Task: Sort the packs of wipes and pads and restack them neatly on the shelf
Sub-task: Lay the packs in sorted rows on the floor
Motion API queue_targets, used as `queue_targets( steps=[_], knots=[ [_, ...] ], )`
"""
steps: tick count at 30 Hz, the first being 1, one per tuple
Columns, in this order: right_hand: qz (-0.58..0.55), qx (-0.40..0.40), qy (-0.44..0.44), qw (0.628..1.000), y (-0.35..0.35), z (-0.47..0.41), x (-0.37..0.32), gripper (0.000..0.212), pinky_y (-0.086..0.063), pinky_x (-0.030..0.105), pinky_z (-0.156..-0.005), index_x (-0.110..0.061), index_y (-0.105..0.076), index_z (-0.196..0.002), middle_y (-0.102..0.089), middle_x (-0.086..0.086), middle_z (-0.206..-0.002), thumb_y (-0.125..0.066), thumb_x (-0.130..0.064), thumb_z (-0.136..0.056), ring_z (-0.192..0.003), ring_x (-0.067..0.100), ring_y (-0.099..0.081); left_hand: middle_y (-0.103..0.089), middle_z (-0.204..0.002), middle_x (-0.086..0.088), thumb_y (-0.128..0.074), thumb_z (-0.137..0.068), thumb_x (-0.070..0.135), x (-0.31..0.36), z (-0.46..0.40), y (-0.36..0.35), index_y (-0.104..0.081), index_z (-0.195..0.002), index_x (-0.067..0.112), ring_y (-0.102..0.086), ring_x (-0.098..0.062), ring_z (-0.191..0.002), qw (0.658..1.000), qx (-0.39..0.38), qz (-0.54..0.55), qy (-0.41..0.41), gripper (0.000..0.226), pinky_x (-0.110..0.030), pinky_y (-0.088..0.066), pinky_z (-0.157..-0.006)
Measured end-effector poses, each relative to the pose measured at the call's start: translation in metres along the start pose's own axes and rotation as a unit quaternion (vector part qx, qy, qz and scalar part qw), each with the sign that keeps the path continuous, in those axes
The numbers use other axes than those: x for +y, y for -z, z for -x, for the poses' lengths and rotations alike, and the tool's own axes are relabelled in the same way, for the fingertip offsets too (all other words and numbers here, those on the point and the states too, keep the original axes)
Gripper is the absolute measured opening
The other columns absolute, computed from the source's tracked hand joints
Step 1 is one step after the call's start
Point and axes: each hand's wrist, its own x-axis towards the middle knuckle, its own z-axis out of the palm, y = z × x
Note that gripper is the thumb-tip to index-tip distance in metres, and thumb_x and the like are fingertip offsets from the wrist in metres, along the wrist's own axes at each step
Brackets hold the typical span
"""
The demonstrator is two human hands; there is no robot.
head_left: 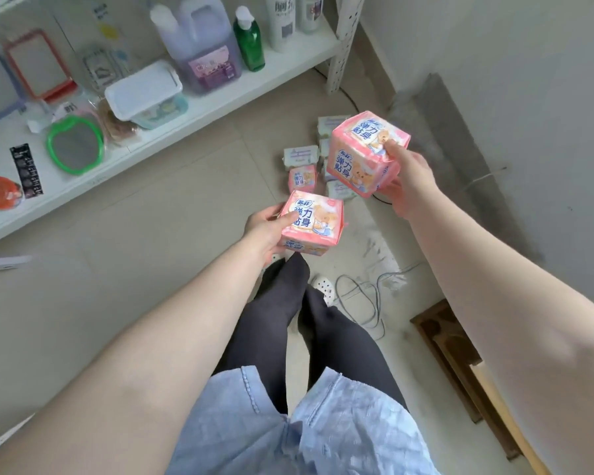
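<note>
Nearest me, my left hand [266, 228] grips one pink pad pack [312, 222] and my right hand [410, 185] a pink pad stack [366, 154], lifted above the floor pile [302, 166], so shelving on the white shelf [220, 108] likely comes next.

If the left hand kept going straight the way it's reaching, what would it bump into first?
Probably the small pink pack on the floor just beyond the pink pack that the left hand holds, then the white wipe packs. Depth is unclear, since the hand is above the floor.

Glossy plastic-wrapped pink packs [366, 154] (smooth film), matt tiled floor [151, 234].
</note>
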Motion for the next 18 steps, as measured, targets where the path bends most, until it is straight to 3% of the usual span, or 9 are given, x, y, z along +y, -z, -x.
queue_targets(
  steps=[2,5,9,11,14,18],
  knots=[
    [0.002,0.015,-0.007,1.000,-0.004,-0.040,0.027,0.050,-0.058,0.047,-0.083,-0.007,-0.057,-0.122,-0.074,0.010,-0.105,-0.073,-0.031,-0.081,-0.092,0.027,-0.073,-0.070,-0.098,0.001,-0.066,-0.089,0.017,-0.018,-0.040,-0.004,-0.059,-0.128,0.017,-0.067,-0.012,-0.076,1.000,0.013,0.001,0.002,0.039,-0.030,-0.056,-0.071],
    [0.006,0.020,-0.020,1.000,-0.013,-0.103,0.076,0.051,-0.056,0.051,-0.087,-0.005,-0.060,-0.118,-0.073,0.013,-0.104,-0.076,-0.031,-0.077,-0.092,0.029,-0.073,-0.069,-0.101,0.000,-0.068,-0.088,0.013,-0.058,-0.110,-0.009,-0.059,-0.129,0.012,-0.068,-0.014,-0.082,0.999,0.039,0.002,-0.001,0.042,-0.024,-0.056,-0.074],
    [0.046,0.005,-0.047,0.998,-0.028,-0.186,0.149,0.047,-0.056,0.040,-0.089,-0.001,-0.059,-0.113,-0.073,0.012,-0.102,-0.077,-0.028,-0.079,-0.089,0.024,-0.072,-0.069,-0.105,-0.001,-0.068,-0.087,0.009,-0.122,-0.201,-0.017,-0.059,-0.129,0.012,-0.065,-0.011,-0.080,0.998,0.063,-0.002,0.012,0.043,-0.006,-0.048,-0.053],
    [0.083,-0.014,-0.064,0.994,-0.038,-0.223,0.185,0.042,-0.053,0.034,-0.087,-0.005,-0.058,-0.106,-0.072,0.010,-0.098,-0.078,-0.029,-0.079,-0.084,0.020,-0.068,-0.069,-0.114,-0.001,-0.070,-0.085,0.011,-0.159,-0.244,-0.021,-0.058,-0.130,0.013,-0.067,-0.013,-0.088,0.997,0.066,-0.001,0.026,0.046,-0.011,-0.052,-0.062],
    [0.155,-0.052,-0.085,0.983,-0.052,-0.276,0.238,0.036,-0.045,0.034,-0.086,-0.012,-0.058,-0.095,-0.069,0.007,-0.095,-0.080,-0.032,-0.075,-0.086,0.019,-0.058,-0.068,-0.118,-0.003,-0.073,-0.083,0.014,-0.209,-0.301,-0.029,-0.057,-0.132,0.013,-0.068,-0.018,-0.101,0.997,0.059,0.008,0.038,0.052,-0.031,-0.053,-0.091],
    [0.199,-0.094,-0.097,0.971,-0.065,-0.339,0.296,0.050,-0.048,0.030,-0.079,-0.012,-0.052,-0.102,-0.065,0.007,-0.103,-0.084,-0.031,-0.069,-0.087,0.018,-0.062,-0.072,-0.108,-0.003,-0.073,-0.081,0.014,-0.255,-0.368,-0.037,-0.066,-0.120,0.013,-0.069,-0.021,-0.097,0.997,0.055,0.019,0.041,0.039,-0.042,-0.052,-0.096]
  ],
)
